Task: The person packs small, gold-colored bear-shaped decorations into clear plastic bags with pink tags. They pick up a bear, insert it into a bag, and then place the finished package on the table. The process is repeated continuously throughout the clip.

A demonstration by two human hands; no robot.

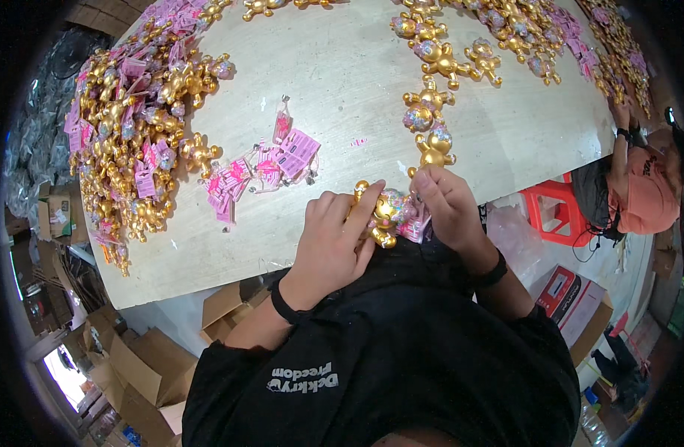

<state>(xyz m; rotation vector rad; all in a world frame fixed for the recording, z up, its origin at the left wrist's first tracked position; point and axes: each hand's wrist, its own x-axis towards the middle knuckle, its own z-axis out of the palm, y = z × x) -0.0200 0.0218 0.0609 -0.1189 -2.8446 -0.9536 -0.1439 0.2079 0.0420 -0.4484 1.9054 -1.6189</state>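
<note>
At the table's near edge, my left hand (323,242) is closed around a shiny gold bear figurine (384,216) with a clear, glittery part. On its right side my right hand (455,212) pinches with thumb and fingers close to the figure. A pink tag (414,228) hangs under those fingers; the exact spot of the pinch, perhaps its cord, is too small to make out. More loose pink tags (297,154) with cords lie on the table beyond my left hand. Just past my right hand, a line of gold bears (436,145) runs away from me.
A big heap of tagged gold bears (125,149) covers the left of the white table (319,82). Another heap (517,26) lies at the far right. Cardboard boxes (152,365) stand below left. At right are a red stool (554,208) and another person (647,186) at work.
</note>
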